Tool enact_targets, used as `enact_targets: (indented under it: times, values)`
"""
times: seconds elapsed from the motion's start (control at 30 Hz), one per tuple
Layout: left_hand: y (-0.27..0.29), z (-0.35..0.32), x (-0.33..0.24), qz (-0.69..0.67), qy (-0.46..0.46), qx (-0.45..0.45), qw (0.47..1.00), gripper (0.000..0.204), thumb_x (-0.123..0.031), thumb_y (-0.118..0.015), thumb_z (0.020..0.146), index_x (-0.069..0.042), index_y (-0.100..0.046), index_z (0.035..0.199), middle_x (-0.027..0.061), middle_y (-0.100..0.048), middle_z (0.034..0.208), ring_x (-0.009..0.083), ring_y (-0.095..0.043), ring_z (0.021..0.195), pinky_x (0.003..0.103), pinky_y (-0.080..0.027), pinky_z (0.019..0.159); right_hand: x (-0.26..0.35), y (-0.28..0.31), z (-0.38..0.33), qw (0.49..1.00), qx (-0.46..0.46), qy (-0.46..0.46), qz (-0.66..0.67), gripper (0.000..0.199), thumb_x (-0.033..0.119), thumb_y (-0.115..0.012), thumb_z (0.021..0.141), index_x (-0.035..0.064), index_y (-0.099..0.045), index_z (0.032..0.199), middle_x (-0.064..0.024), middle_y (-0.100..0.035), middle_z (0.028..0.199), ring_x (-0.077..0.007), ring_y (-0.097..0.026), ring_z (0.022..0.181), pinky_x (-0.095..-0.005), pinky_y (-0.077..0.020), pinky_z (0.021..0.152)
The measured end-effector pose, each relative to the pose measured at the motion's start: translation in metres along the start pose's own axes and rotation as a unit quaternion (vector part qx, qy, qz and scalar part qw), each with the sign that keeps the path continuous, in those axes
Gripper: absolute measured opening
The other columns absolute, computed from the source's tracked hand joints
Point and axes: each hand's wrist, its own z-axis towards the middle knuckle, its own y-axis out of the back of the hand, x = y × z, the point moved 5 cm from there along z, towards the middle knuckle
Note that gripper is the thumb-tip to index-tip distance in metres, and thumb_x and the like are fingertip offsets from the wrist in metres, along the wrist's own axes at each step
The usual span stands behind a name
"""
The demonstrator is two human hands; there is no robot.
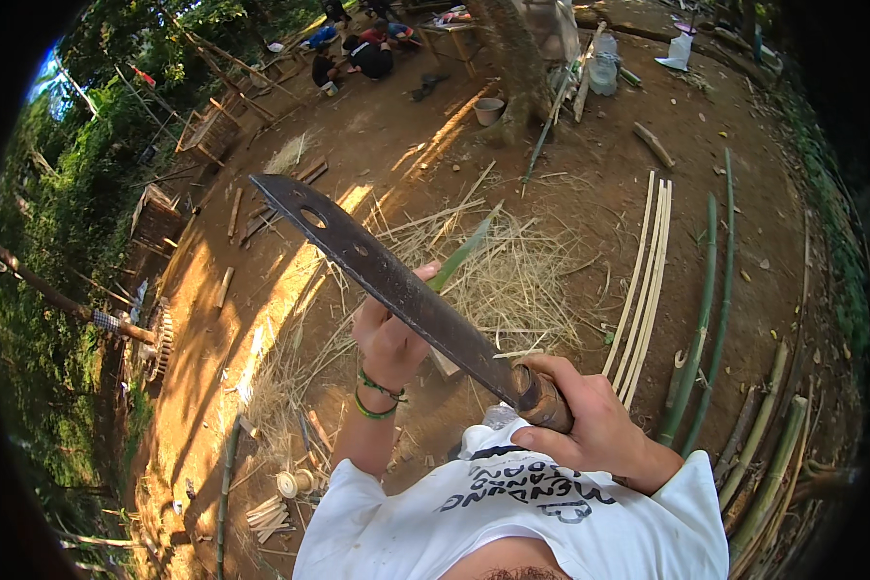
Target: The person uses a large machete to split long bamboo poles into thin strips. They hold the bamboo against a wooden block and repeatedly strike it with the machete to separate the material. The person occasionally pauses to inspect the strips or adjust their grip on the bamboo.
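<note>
My right hand (590, 416) is closed round the wooden handle of a machete (420, 317). Its long dark blade, with holes near the broad tip, slants up to the left across my chest. Behind the blade is my left hand (387, 338), fingers curled and partly covered by it. A green bamboo strip (467, 248) sticks out past the blade from that hand, pointing away to the right. Two bracelets circle my left wrist. Below the strip, a heap of pale bamboo shavings (522, 280) covers the ground.
Pale split bamboo strips (648, 290) and green bamboo poles (710, 319) lie to the right, with more poles (773, 464) beyond. Cut pieces (268, 517) and a spool (295, 482) lie lower left. A tree trunk (512, 68), a bucket (489, 111) and crouching people (369, 56) are farther off.
</note>
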Motion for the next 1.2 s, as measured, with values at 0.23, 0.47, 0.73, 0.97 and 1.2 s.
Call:
enact_targets:
  times: [0.23,0.47,0.73,0.97,1.2]
  values:
    - [-0.019,-0.012,-0.013,-0.043,-0.027,0.008,0.999,0.035,-0.024,-0.05,0.102,0.008,-0.06,0.113,0.0346,-0.064,0.117,0.0312,-0.069,0.095,0.037,-0.059,0.076,-0.001,0.002,-0.014,0.998,-0.02,0.052,-0.031,0.046,0.022,-0.076,0.083,-0.0046,-0.053,0.114,-0.018,-0.068,0.078,-0.0352,-0.069,0.067,-0.0391,-0.0543,0.061]
    - [-0.032,-0.018,-0.017,-0.162,-0.017,-0.025,0.986,0.032,-0.021,-0.052,0.102,0.008,-0.061,0.111,0.0296,-0.067,0.115,0.0381,-0.066,0.108,0.039,-0.058,0.083,-0.009,0.004,-0.018,0.998,0.002,-0.056,0.007,0.032,0.018,-0.072,0.081,-0.0029,-0.054,0.097,-0.0145,-0.063,0.061,-0.0333,-0.066,0.054,-0.0394,-0.0518,0.053]
    - [-0.046,-0.011,-0.036,0.061,-0.179,0.005,0.982,0.025,-0.015,-0.06,0.098,0.008,-0.063,0.108,0.0219,-0.069,0.115,0.0299,-0.069,0.103,0.034,-0.059,0.079,-0.024,0.011,-0.026,0.996,-0.013,-0.088,0.012,0.029,0.02,-0.071,0.082,-0.0029,-0.055,0.092,-0.0168,-0.062,0.059,-0.0338,-0.065,0.051,-0.0397,-0.0501,0.051]
    - [-0.046,-0.018,-0.031,0.035,-0.164,-0.042,0.985,0.022,-0.01,-0.07,0.087,-0.003,-0.065,0.107,0.0223,-0.063,0.124,0.032,-0.066,0.106,0.038,-0.056,0.085,-0.027,0.014,-0.027,0.996,-0.01,-0.091,0.013,0.027,0.02,-0.069,0.083,-0.0024,-0.054,0.09,-0.0181,-0.062,0.059,-0.0341,-0.064,0.05,-0.0401,-0.0486,0.05]
    - [0.028,0.032,-0.174,0.286,-0.402,-0.171,0.853,0.066,-0.056,-0.022,0.103,-0.012,-0.038,0.15,0.0181,-0.04,0.152,0.0335,-0.029,0.148,0.053,-0.009,0.124,-0.029,0.021,-0.036,0.996,-0.018,-0.084,-0.008,0.026,0.019,-0.069,0.084,-0.0021,-0.056,0.092,-0.0165,-0.062,0.058,-0.0309,-0.062,0.048,-0.0387,-0.0477,0.049]
